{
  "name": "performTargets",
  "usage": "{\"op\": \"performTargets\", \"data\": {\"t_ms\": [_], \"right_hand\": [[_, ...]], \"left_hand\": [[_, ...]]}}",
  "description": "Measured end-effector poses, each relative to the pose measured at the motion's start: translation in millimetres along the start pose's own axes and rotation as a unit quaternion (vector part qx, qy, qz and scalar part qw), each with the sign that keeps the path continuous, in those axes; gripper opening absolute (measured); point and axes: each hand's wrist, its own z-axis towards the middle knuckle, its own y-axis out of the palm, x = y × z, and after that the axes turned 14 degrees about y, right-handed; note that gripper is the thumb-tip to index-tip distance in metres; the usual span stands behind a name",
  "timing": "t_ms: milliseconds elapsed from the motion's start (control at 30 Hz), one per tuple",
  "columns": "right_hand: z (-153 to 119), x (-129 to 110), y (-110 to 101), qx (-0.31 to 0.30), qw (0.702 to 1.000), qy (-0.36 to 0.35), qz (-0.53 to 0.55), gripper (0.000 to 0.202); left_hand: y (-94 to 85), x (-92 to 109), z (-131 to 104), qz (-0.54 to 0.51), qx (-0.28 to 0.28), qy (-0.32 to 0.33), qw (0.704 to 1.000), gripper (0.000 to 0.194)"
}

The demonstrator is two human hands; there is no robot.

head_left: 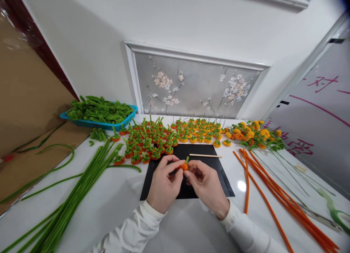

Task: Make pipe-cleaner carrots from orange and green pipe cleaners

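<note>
Fingers of the left hand (pixel 165 182) and right hand (pixel 208 183) pinch a small orange piece with a green stem (pixel 185 166) between them, over the black mat (pixel 218 178). A pale stick (pixel 206 156) lies on the mat's far side; orange strips (pixel 290 197) lie to the right.

Illumination is bright and mostly even. A round glare spot marks the glossy white tabletop (pixel 120 194), and a soft-edged shadow crosses the smooth white wall (pixel 79 30) at upper left. Wide-angle distortion slants and stretches the margins; the top right corner darkens. Fine detail is slightly soft.
</note>
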Motion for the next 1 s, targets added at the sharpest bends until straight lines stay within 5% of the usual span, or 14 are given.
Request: {"op": "performTargets", "data": {"t_ms": [400, 700, 833, 1000], "right_hand": [[0, -4, 0, 0.061, 0.991, -0.062, -0.097, 0.008], [1, -5, -1, 0.025, 0.998, -0.033, -0.039, 0.008], [5, -1, -8, -0.036, 0.997, 0.018, 0.065, 0.018], [9, 1, -17, -0.012, 0.996, 0.033, 0.076, 0.019]], "left_hand": [[2.6, -7, 5, -0.088, -0.021, -0.076, 0.993, 0.018], [2.5, -3, 10, -0.288, 0.017, -0.234, 0.928, 0.021], [-2.1, -1, 14, -0.29, -0.006, -0.22, 0.931, 0.028], [-4.9, -6, 11, -0.163, -0.071, -0.115, 0.977, 0.036]]}}
